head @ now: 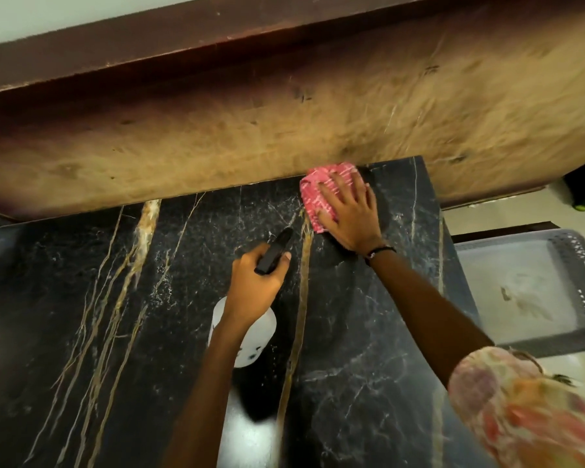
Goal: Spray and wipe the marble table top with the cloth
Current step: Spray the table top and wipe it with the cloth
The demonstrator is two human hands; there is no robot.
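Observation:
A black marble table top (115, 298) with gold and white veins fills the lower view. My right hand (348, 211) lies flat, fingers spread, pressing a folded pink patterned cloth (318, 194) onto the marble near its far right corner. My left hand (255, 288) is closed around the black trigger head of a spray bottle (272, 255), held above the middle of the table. The bottle's white body (250, 342) shows below my wrist, partly hidden by my forearm.
A tan wooden panel (318, 113) with a dark brown upper edge runs along the table's far side. A grey perforated plastic basket (534, 288) sits on the pale floor right of the table. A dark object with a green spot (583, 197) is at far right.

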